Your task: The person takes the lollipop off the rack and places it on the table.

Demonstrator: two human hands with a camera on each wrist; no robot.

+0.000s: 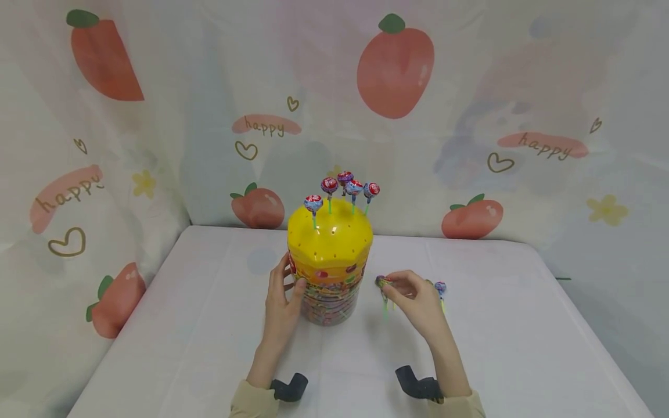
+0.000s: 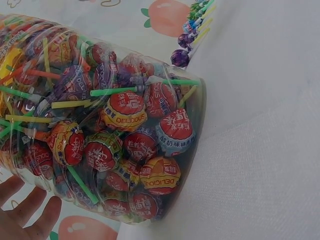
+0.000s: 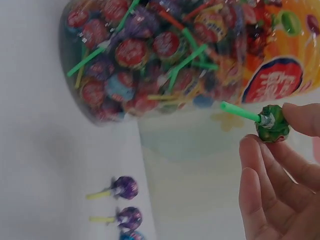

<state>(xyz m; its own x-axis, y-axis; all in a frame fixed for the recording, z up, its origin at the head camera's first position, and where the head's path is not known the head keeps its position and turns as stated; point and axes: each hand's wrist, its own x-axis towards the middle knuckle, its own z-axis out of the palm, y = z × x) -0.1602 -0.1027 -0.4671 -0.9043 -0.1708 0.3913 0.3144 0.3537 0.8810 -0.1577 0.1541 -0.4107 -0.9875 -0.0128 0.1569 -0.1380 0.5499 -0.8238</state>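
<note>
Left hand (image 1: 280,302): lies flat against the left side of the lollipop jar (image 1: 329,278), fingers straight and spread along the clear wall, thumb toward the near side; it presses the jar without curling round it. In the left wrist view only the fingertips (image 2: 30,212) show, at the jar's base.
Right hand (image 1: 413,296): pinches a single lollipop (image 3: 272,124) with a green wrapper by its head, between thumb and forefinger, its green stick pointing toward the jar; the other fingers are loosely curled. It hovers just right of the jar, a little above the worktop (image 1: 209,325).
Lollipop jar: stands upright near the middle of the worktop, somewhat closer to the far edge than the near one. The body is clear plastic, packed with wrapped lollipops in red, purple and orange with green, yellow and orange sticks.
Yellow lid (image 1: 330,241): domed, dotted with small holes, sitting on top of the jar.
Lollipops in the lid (image 1: 345,187): five stand upright in the holes, grouped toward the far side of the dome.
Loose lollipops (image 3: 124,187): a short row with purple wrappers and yellow sticks lies on the worktop to the right of the jar, just beyond the right hand.
Backdrop (image 1: 470,116): pale cloth printed with peaches, hearts and the word "happy", hung along the far and left edges.
</note>
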